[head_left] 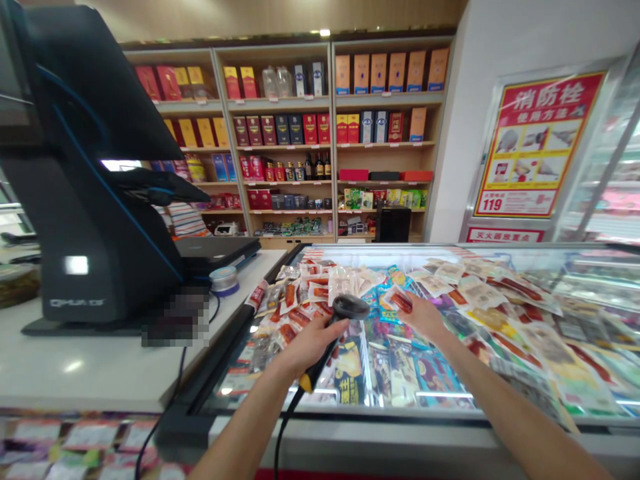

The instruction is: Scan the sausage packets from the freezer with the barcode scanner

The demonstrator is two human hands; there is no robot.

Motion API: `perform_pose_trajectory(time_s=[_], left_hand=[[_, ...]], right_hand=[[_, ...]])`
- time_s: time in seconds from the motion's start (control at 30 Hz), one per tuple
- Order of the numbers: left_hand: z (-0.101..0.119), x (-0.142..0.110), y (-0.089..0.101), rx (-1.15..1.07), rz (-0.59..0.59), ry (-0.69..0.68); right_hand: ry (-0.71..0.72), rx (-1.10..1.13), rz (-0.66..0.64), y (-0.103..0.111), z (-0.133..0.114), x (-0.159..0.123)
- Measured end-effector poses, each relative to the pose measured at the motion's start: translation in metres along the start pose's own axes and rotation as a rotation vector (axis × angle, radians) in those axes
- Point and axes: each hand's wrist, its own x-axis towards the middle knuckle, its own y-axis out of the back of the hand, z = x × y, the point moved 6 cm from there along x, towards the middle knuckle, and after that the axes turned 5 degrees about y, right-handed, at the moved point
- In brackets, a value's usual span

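Note:
My left hand [307, 347] is closed around the handle of a black corded barcode scanner [345, 308], whose head points away and to the right. In my right hand [420, 313] is a small clear packet of reddish sausage [398, 299], pinched between thumb and fingers just right of the scanner head. Both hands are above the glass lid of a display freezer [320, 419]. Many similar sausage packets [299, 317] lie on the glass left of and beyond my left hand. Larger flat packets [520, 287] are spread over the right side.
A black checkout terminal [100, 233] stands on the white counter [100, 373] at left, beside a small round tub [224, 281]. The scanner's cable [283, 427] hangs over the freezer's front edge. Shelves of boxed goods [285, 130] line the back wall. A red poster [540, 143] hangs at right.

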Motion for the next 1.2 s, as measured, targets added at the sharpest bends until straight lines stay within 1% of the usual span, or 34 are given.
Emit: perform_pose_trajectory(time_s=[0.13, 0.37, 0.5, 0.67, 0.8, 0.9, 1.07, 1.13, 1.2], left_hand=[[0.004, 0.001, 0.001, 0.014, 0.005, -0.046], [0.017, -0.004, -0.002, 0.073, -0.052, -0.059], [0.023, -0.003, -0.001, 0.127, -0.067, -0.068], [0.027, -0.003, -0.001, 0.142, -0.115, -0.056], [0.029, -0.004, 0.001, 0.114, -0.099, -0.052], [0.028, -0.005, 0.001, 0.118, -0.11, -0.052], [0.023, -0.005, 0.008, 0.055, -0.063, -0.042], [0.019, -0.005, 0.018, 0.011, -0.008, -0.025], [0.013, -0.005, 0.033, -0.022, 0.084, -0.007]], right_hand=[[0.002, -0.055, -0.024, 0.001, -0.002, 0.001], [-0.006, -0.126, -0.039, 0.006, -0.009, 0.0], [0.024, -0.159, -0.029, 0.008, -0.011, 0.002], [0.02, -0.167, -0.057, 0.007, -0.009, 0.005], [0.04, -0.179, -0.051, 0.007, -0.008, 0.006], [0.044, -0.183, -0.068, 0.006, -0.005, 0.006], [0.02, -0.162, -0.074, 0.006, 0.002, 0.009], [0.019, -0.113, -0.061, 0.005, 0.001, 0.012], [0.02, -0.02, -0.032, 0.003, -0.005, 0.016]])
